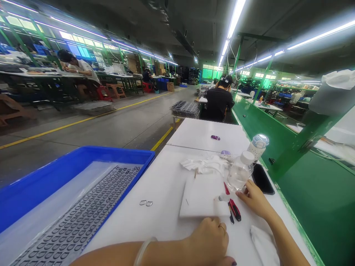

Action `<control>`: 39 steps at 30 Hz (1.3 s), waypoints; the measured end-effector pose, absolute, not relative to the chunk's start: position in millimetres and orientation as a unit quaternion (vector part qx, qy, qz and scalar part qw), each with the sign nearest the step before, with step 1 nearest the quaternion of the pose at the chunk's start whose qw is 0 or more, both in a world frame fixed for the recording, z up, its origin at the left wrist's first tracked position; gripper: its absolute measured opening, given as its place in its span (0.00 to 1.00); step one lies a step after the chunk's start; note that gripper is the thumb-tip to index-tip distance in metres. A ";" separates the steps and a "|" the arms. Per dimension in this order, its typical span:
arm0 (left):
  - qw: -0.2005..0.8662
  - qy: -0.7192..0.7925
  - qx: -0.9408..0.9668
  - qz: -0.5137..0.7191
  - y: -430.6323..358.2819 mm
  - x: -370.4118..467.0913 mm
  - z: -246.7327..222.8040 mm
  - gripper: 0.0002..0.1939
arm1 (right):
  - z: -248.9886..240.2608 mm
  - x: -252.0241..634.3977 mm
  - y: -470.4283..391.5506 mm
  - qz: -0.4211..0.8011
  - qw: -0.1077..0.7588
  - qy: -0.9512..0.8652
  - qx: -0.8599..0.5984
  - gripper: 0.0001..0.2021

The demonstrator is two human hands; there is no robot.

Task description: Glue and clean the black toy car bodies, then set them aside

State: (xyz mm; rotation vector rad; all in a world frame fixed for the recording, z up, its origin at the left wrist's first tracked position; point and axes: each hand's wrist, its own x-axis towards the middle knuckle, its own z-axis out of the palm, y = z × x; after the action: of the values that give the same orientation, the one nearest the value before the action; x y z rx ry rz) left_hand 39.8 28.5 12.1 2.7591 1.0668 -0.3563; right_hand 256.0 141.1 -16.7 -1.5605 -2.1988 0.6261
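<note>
My left hand [209,240] rests on the white table, just in front of a square white foam-like block [203,199]. Its fingers are curled under, a ring shows on one, and the palm side is hidden. My right hand [253,199] lies beside the base of a clear plastic bottle [239,173] with a white cap, thumb and index finger apart; whether it touches the bottle is unclear. Between the hands lie a red-and-black cutter [235,210] and a small clear nozzle-like piece [224,197]. Two small D-shaped metal rings [146,203] lie left of the block.
A blue tray [116,149] on the left holds rows of D-shaped rings. Crumpled white cloth [205,164], a patterned drinking bottle [258,146] and a black phone [263,179] are farther back. Another cloth [264,244] lies near my right forearm. A person in black [220,99] sits ahead.
</note>
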 end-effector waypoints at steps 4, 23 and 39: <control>0.077 0.355 0.925 -0.114 28.8 39.7 11.6 0.30 | -16.6 255.7 141.1 0.221 0.191 -0.776 -0.559 0.11; 0.072 0.356 0.925 -0.109 29.4 39.7 4.5 0.30 | -17.4 256.1 142.4 0.221 0.180 -0.781 -0.555 0.11; 0.064 0.354 0.923 -0.136 27.7 41.1 11.5 0.30 | -16.7 256.4 142.0 0.215 0.181 -0.784 -0.554 0.10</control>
State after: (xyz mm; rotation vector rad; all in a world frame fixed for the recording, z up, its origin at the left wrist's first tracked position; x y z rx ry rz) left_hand 41.1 27.7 11.5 2.7876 1.0677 -0.4109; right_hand 256.4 142.0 -16.7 -1.5645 -2.2142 0.6081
